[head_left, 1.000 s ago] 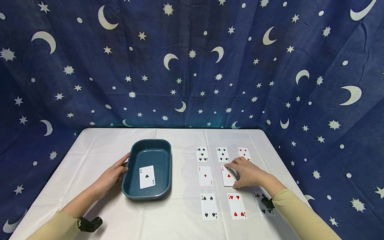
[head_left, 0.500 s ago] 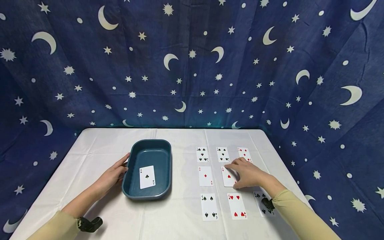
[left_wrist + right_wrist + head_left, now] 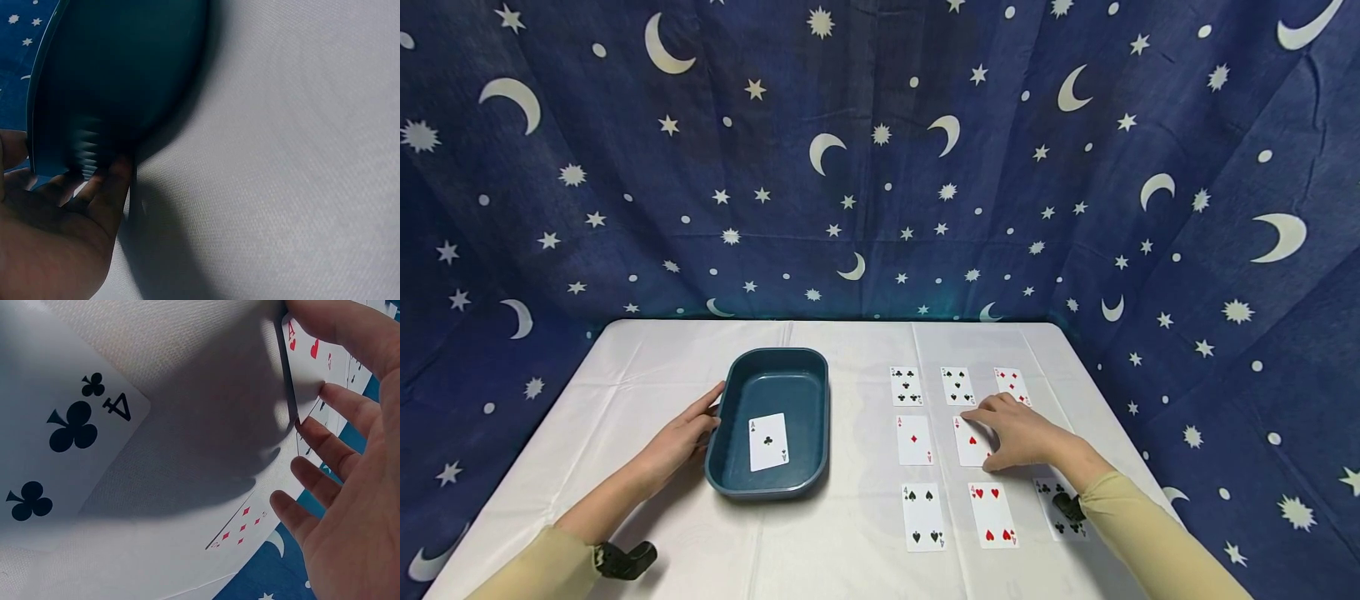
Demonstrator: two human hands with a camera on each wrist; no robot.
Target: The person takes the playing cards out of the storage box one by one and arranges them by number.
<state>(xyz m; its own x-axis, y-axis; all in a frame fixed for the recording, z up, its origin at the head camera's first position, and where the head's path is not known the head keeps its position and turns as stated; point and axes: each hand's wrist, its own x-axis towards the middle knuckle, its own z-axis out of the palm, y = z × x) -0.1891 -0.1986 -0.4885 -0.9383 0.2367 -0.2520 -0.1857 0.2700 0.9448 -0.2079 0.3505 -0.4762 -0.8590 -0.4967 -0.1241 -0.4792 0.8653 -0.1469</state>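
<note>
My right hand (image 3: 1019,430) holds the ace of hearts (image 3: 970,442) by its edges, thumb at the near end and fingertips at the far end. In the right wrist view the ring and little fingers (image 3: 294,512) stand apart from that card. My left hand (image 3: 676,446) lies against the outer left wall of the blue-green tray (image 3: 822,417), its fingers stretched toward the rim. The left wrist view shows its fingertips (image 3: 120,165) touching the tray's side. Inside the tray lies an ace of clubs (image 3: 768,454), face up.
Beside the right hand lie the ace of diamonds (image 3: 914,429), the five of clubs (image 3: 906,377), the five of spades (image 3: 957,377) and the five of diamonds (image 3: 1006,377). Nearer are the four of spades (image 3: 922,521), four of hearts (image 3: 992,521) and partly covered four of clubs (image 3: 37,425).
</note>
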